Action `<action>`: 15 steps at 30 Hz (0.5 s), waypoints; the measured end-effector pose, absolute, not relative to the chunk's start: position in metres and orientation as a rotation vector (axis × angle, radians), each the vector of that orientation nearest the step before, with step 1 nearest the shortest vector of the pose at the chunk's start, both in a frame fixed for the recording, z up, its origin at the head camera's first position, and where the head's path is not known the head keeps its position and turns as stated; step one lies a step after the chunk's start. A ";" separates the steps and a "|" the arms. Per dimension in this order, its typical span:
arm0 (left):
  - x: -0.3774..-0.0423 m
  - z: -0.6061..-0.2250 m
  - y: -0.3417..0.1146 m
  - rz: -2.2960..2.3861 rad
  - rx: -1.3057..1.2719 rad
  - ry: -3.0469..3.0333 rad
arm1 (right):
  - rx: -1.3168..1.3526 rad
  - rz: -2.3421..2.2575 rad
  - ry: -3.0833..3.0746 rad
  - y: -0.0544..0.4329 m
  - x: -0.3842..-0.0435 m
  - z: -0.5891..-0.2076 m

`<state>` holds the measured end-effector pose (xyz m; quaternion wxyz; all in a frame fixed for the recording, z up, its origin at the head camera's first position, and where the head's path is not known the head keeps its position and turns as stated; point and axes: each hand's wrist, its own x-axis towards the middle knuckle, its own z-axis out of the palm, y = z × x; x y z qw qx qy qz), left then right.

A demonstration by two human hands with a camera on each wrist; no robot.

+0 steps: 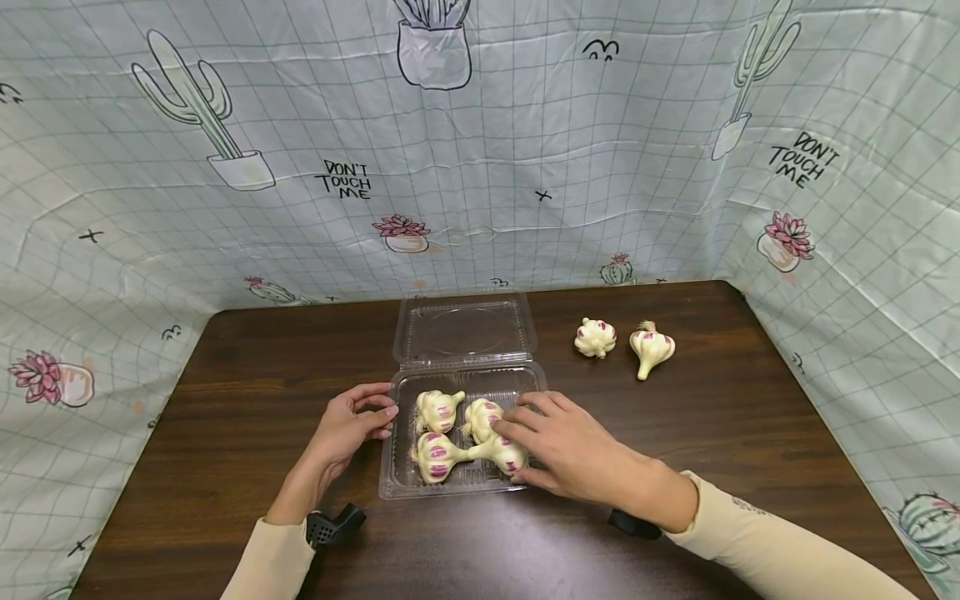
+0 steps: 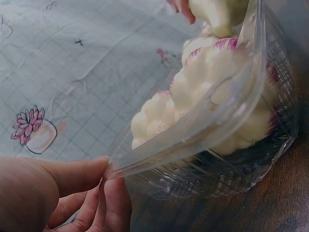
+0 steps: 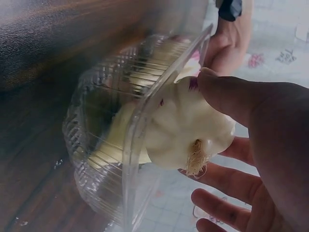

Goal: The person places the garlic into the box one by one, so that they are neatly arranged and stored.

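Note:
A clear plastic clamshell container (image 1: 501, 380) lies on the table with its lid (image 1: 465, 329) folded back. At its left rim my left hand (image 1: 349, 427) pinches the edge between thumb and fingers, plain in the left wrist view. My right hand (image 1: 566, 442) holds a garlic bulb (image 3: 186, 133) between thumb and fingers at the container's right side, its roots facing the right wrist camera. Inside sit a garlic bulb at the back left (image 1: 437, 411), another at the front left (image 1: 435, 458) and one near the right fingers (image 1: 482, 417).
Two more garlic bulbs, one round (image 1: 596, 337) and one with its stem toward me (image 1: 652, 347), lie on the dark wooden table (image 1: 285, 367) behind and right of the container. A printed cloth (image 1: 480, 167) hangs around the back and sides.

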<state>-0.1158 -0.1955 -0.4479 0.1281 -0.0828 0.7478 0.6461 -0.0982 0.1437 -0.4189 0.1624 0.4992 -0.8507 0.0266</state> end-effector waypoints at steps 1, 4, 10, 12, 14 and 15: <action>-0.116 -0.448 -0.196 1.881 -0.241 2.173 | 1.424 0.074 -2.433 0.144 -0.098 -0.419; -0.116 -0.448 -0.196 1.883 -0.241 2.169 | 1.419 0.068 -2.445 0.144 -0.098 -0.420; -0.116 -0.447 -0.196 1.889 -0.240 2.163 | 1.419 0.074 -2.457 0.145 -0.098 -0.424; -0.116 -0.447 -0.195 1.890 -0.238 2.164 | 1.422 0.080 -2.460 0.145 -0.098 -0.425; -0.116 -0.447 -0.195 1.890 -0.236 2.165 | 1.421 0.081 -2.467 0.146 -0.098 -0.425; -0.116 -0.447 -0.195 1.889 -0.234 2.165 | 1.420 0.084 -2.473 0.147 -0.098 -0.425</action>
